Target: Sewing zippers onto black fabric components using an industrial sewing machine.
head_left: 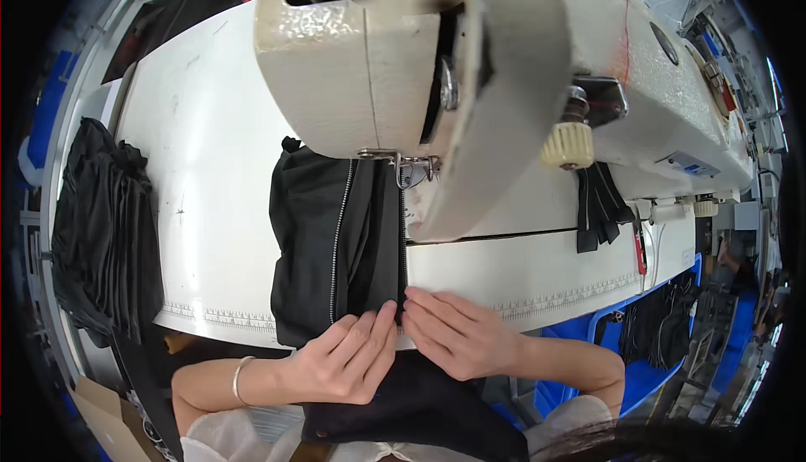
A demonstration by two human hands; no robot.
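Observation:
A black fabric piece [302, 244] lies on the white sewing table, its right edge running up beneath the presser foot [413, 170] of a sewing machine [327, 84]. A metal zipper [339, 239] runs lengthwise along it, and a second row of zipper teeth lines the right edge. My left hand [348, 357] is closed at the near end of the fabric, fingertips together by that edge. Just right of it, my right hand [453, 336] pinches the same edge between thumb and fingers. The fingertips of both hands almost meet.
Stacked black fabric pieces [105, 235] hang over the table's left side. Black strips [598, 206] and a red-handled tool [641, 248] lie to the right. A ruler scale [562, 296] follows the front edge. Below are a blue bin [651, 380] and a cardboard box [105, 420].

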